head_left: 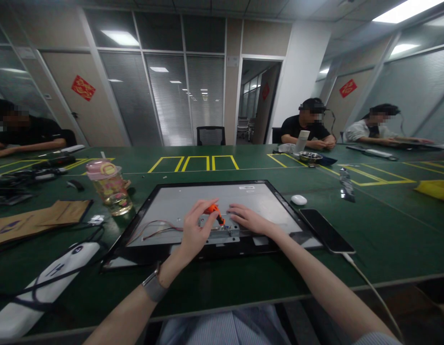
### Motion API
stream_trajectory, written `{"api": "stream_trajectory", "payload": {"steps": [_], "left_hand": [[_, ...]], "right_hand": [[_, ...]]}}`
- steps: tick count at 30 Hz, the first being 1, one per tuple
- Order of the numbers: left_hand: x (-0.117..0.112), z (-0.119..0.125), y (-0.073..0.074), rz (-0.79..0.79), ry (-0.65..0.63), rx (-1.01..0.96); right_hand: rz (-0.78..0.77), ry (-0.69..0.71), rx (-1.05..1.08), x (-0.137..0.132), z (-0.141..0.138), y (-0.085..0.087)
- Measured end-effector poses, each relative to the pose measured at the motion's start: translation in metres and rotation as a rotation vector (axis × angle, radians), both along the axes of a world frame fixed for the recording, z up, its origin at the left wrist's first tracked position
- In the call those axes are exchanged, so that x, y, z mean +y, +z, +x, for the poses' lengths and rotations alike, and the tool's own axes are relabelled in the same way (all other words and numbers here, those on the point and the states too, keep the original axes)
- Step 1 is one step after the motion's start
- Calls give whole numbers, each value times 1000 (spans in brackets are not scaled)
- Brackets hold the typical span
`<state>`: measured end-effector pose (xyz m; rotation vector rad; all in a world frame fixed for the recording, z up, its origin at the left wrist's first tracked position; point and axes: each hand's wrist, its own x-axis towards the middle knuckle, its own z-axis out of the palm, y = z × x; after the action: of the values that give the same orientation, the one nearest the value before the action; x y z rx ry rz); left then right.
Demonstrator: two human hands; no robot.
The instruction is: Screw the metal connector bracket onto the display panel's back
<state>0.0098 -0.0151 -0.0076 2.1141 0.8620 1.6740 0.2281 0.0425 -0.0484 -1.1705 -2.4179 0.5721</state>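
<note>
A small screwdriver with an orange handle and dark tip (pixel 215 212) sits pinched between the thumb and fingers of the left hand (pixel 197 230), slanting down to the right onto a small grey metal bracket (pixel 219 230) fixed to the back of a large flat monitor panel with a grey metal rear and black frame (pixel 178 201). Most of the handle is covered by the curled fingers, and the tip's contact point on the bracket is too small to make out. The left hand is closed on the tool, wrist bent upward, with a grey-strapped watch (pixel 154 286) on the forearm. Just right of the grip, the right hand (pixel 251 219) lies palm down, fingers spread flat, touching the panel beside the bracket and holding nothing; what is under its palm cannot be seen.

Left of the grip, thin red and white wires (pixel 153 230) trail across the panel. Further right lie a black smartphone with a white cable (pixel 325 231) and a white oval mouse-like object (pixel 298 200). Further left stand a clear drinking bottle with a pink lid (pixel 110 187) and a brown flattened cardboard sheet (pixel 35 221), all on the green table with yellow marked rectangles (pixel 387 215). Other people sit at the far side, partly cut off.
</note>
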Motion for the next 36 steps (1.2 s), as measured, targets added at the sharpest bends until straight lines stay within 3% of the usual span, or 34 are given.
{"api": "stream_trajectory", "payload": {"steps": [3, 8, 15, 19, 27, 32, 36], "left_hand": [[0, -1, 1, 20, 50, 3], [-2, -2, 1, -38, -33, -22], [0, -2, 2, 20, 63, 36], [-1, -3, 2, 5, 21, 21], [-1, -3, 1, 165, 95, 98], [-3, -5, 1, 98, 4, 105], [-1, -2, -4, 114, 16, 73]], "right_hand": [[6, -4, -1, 0, -1, 0], [7, -12, 1, -1, -1, 0], [-5, -10, 2, 1, 0, -2], [5, -8, 13, 2, 0, -3], [-5, -13, 3, 0, -1, 1], [14, -3, -7, 0, -1, 0], [30, -4, -18, 0, 0, -1]]}}
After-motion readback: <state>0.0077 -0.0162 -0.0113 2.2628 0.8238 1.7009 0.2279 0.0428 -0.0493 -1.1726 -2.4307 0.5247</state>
